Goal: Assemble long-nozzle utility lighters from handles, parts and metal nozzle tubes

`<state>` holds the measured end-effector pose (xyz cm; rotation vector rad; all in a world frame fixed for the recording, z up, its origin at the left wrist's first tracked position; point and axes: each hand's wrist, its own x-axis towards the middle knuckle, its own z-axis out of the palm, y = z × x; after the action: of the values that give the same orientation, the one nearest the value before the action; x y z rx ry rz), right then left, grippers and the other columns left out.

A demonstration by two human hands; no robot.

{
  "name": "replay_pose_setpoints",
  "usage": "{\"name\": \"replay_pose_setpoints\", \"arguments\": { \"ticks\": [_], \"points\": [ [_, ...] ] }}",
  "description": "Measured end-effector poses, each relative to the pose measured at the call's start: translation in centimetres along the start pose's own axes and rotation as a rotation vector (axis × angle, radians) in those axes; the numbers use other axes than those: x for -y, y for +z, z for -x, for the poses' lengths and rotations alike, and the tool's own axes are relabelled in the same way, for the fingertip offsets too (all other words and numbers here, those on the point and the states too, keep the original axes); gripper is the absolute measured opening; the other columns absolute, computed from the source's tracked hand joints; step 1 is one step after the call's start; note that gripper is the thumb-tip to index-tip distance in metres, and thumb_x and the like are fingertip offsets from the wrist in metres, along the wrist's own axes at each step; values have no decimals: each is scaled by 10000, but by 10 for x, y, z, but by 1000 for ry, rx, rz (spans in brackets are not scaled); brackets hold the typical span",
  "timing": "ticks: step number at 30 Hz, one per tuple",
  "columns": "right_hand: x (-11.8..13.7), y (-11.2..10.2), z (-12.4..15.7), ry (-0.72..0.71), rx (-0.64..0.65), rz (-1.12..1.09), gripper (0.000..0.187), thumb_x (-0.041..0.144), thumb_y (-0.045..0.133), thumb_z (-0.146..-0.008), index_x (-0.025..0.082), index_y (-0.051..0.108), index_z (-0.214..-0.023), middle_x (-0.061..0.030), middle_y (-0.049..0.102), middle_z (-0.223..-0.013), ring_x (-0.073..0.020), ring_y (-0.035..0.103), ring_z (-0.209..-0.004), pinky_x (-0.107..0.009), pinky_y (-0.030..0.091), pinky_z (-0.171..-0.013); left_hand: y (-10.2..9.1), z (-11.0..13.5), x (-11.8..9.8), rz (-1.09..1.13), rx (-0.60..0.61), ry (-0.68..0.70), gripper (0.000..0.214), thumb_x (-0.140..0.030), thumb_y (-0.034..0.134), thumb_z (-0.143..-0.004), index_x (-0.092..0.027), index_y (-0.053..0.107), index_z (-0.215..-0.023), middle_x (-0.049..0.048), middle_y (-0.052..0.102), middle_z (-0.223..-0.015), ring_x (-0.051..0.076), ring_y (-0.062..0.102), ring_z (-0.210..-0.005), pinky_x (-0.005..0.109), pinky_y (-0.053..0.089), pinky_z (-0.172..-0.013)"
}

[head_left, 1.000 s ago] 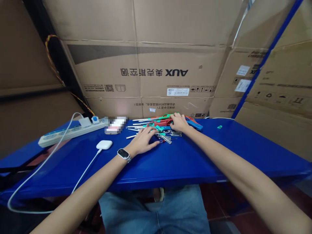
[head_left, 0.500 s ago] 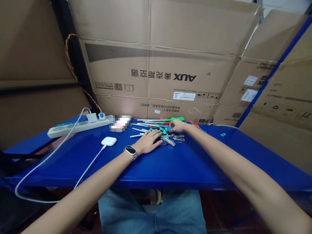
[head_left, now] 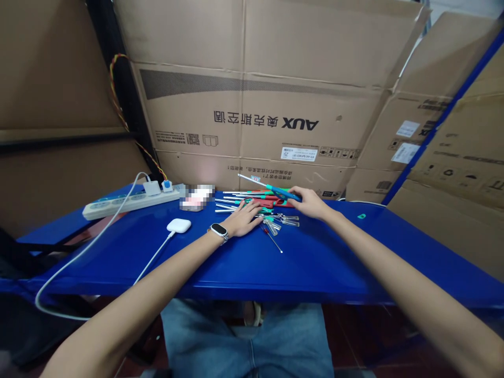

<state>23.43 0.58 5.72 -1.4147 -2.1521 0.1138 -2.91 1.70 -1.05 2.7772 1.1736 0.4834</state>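
Note:
My right hand point(head_left: 309, 202) is closed around the blue handle of a stick lighter point(head_left: 283, 192). It holds the lighter above the pile, its long metal barrel pointing left and tilted up. My left hand point(head_left: 244, 218) lies flat with fingers spread over the near part of the pile and grips nothing. Under and behind it are several similar stick lighters with metal barrels, one with a red handle point(head_left: 262, 202). By the left fingertips lie small tools with clear handles point(head_left: 290, 221). A thin metal rod point(head_left: 274, 242) sticks out towards me from them.
A white power strip point(head_left: 118, 206) with plugs stands at the left. Near it lie a pixelated object point(head_left: 197, 198) and a white earbud case point(head_left: 179, 226) on a cable. A small green piece point(head_left: 361, 216) is on the blue table point(head_left: 334, 262) at right. Cardboard point(head_left: 255, 105) walls the back.
My right hand has lifted the blue stick lighter out of the pile and moved right. The thin rod now shows in front of the clear-handled tools. My left hand stays on the pile.

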Motion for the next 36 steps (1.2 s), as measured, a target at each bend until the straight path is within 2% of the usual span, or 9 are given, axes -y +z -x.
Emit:
{"name": "replay_pose_setpoints", "arguments": {
  "ticks": [3,8,13,17,21,23,25,31,36],
  "points": [
    [4,12,26,-77,-65,-166,232,307,552,-862,184,653,-1032,-40,699,-892,-198,610,-764,-313,449,-720,-2,3,0,19,-67,34,521,-451,295,-1022,-180,431,-1445,127,340,-1591,297,189,-1517,561,97,-1231],
    [15,29,59,3,-101,-399,276,373,550,-876,172,629,-1048,-19,668,-800,-169,584,-628,-306,470,-652,-15,20,-18,151,-206,274,290,-259,458,-933,-193,606,-1173,121,605,-1285,268,526,-1257,472,379,-1110],
    [49,38,73,19,-85,-405,366,321,475,-929,177,641,-1222,-69,730,-956,-205,667,-765,-353,514,-767,-25,31,-38,656,-568,-45,241,-425,569,-902,-185,573,-926,21,619,-793,155,594,-722,285,497,-679],
    [76,45,73,-82,-65,-314,409,240,484,-906,197,637,-1283,-106,700,-1187,-263,644,-1104,-415,468,-980,-37,49,-35,516,-829,-124,491,-408,462,-955,-208,265,-552,-53,271,-491,91,319,-467,254,335,-521],
    [83,51,72,23,67,-438,371,226,518,-881,246,614,-1238,-39,747,-878,-223,709,-828,-335,533,-759,-59,70,-36,85,-622,185,363,-358,543,-908,-208,410,-605,1,470,-603,147,463,-615,299,419,-639],
    [84,55,72,66,145,-504,317,188,525,-851,238,607,-1153,8,711,-721,-193,681,-664,-293,508,-656,-65,73,-41,-27,-414,274,238,-440,596,-879,-203,585,-861,79,628,-912,225,574,-928,370,471,-856],
    [85,59,70,73,185,-540,260,147,520,-819,216,602,-1056,29,675,-658,-175,660,-624,-273,486,-644,-62,70,-45,-67,-238,298,465,-543,640,-835,-207,581,-1150,124,605,-1203,281,552,-1142,418,443,-981],
    [75,69,53,116,148,-518,177,157,465,-800,185,638,-780,-25,712,-805,-184,651,-806,-279,478,-760,-35,57,-36,4,-53,253,337,-453,598,-904,-203,603,-1129,74,655,-1057,224,633,-955,322,479,-841],
    [59,64,45,223,80,-312,175,213,487,-812,191,656,-771,-17,665,-669,-170,599,-635,-263,425,-616,-34,61,-28,38,-29,196,287,-435,612,-883,-206,627,-1054,38,646,-986,186,623,-841,283,469,-745]
  ]
}}
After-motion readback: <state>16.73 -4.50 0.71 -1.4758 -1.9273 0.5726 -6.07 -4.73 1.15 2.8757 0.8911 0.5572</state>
